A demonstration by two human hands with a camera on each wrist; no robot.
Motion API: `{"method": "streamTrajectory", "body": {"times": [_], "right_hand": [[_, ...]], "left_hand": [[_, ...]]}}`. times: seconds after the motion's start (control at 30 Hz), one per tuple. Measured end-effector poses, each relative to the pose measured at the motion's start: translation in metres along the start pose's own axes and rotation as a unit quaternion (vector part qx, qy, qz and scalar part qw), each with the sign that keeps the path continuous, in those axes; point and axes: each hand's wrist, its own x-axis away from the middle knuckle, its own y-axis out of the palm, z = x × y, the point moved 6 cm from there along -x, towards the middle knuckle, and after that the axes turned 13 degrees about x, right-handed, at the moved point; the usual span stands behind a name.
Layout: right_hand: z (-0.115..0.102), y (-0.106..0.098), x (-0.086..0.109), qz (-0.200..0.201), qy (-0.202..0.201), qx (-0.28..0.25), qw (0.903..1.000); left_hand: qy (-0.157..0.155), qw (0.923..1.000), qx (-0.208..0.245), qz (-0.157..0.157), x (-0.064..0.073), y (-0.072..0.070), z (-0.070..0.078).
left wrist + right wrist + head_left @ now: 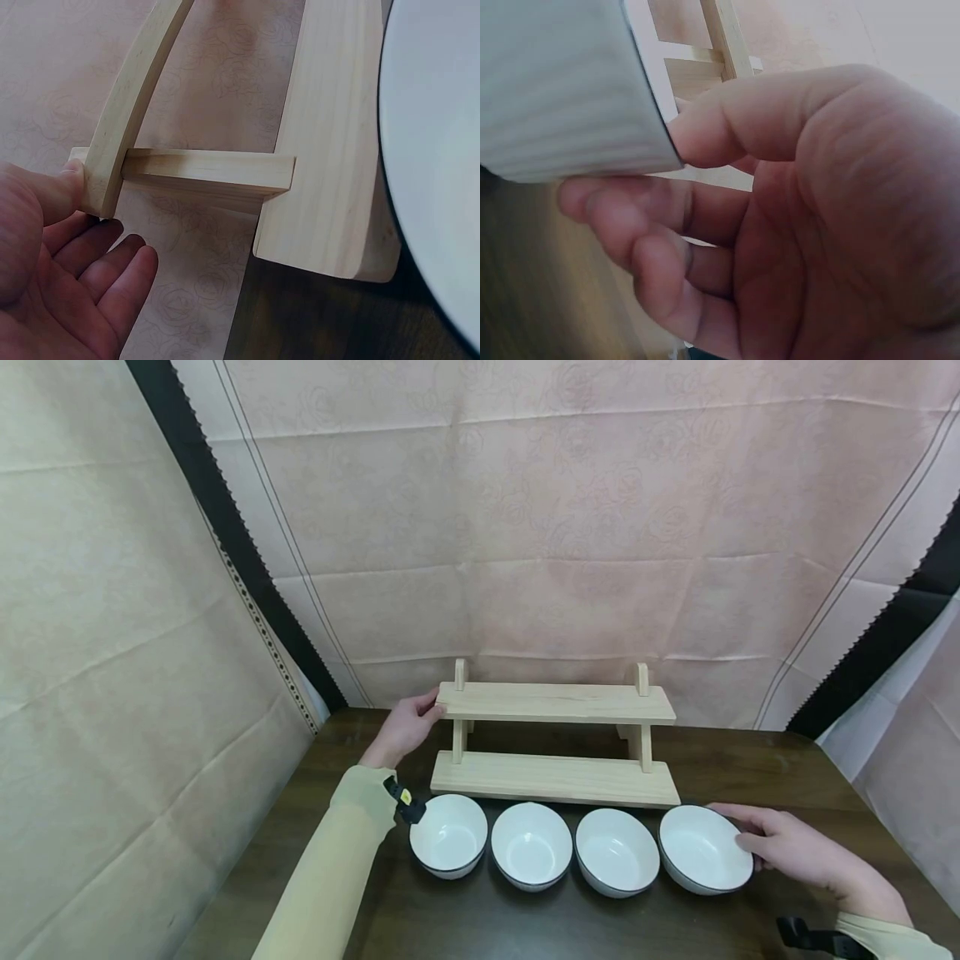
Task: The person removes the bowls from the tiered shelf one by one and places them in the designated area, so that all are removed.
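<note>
A two-tier wooden shelf stand (pixel 557 702) stands toward the back of the table. My left hand (pixel 408 727) pinches the left end of its upper board, thumb on one face and fingers under the other in the left wrist view. In front of the stand, white bowls with dark rims form a row. At the right end of that row, my right hand (pixel 806 853) grips the rightmost bowl (pixel 705 850) by its side, thumb at the rim and fingers against the ribbed outer wall (pixel 562 97). The leftmost bowl (pixel 448 833) sits just below my left wrist.
Two more bowls, one left of centre (pixel 531 843) and one right of centre (pixel 617 850), stand between the end ones, close together. The dark wooden table (pixel 480 931) ends behind the stand at a pale patterned cloth (pixel 570 527). More cloth hangs at both sides.
</note>
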Motion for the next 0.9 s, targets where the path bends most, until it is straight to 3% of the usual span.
{"method": "streamTrajectory", "body": {"times": [0.3, 0.5, 0.73, 0.9], "right_hand": [[0.0003, 0.0032, -0.0031, -0.015, 0.012, -0.008, 0.9998], [0.0029, 0.0059, -0.0008, -0.025, -0.008, -0.018, 0.9995], [0.0072, 0.0076, 0.0007, -0.049, 0.018, -0.044, 0.9977], [0.0082, 0.0068, 0.0002, -0.052, 0.012, -0.046, 0.9975]], "left_hand": [[0.004, 1.0, -0.004, 0.0, -0.0005, -0.0006, 0.0006], [0.003, 1.0, -0.001, -0.001, -0.0009, -0.0005, -0.0033], [0.009, 0.9999, -0.004, -0.001, -0.0009, 0.0002, -0.0038], [0.006, 0.9999, -0.008, 0.005, -0.0019, -0.0004, -0.0028]]}}
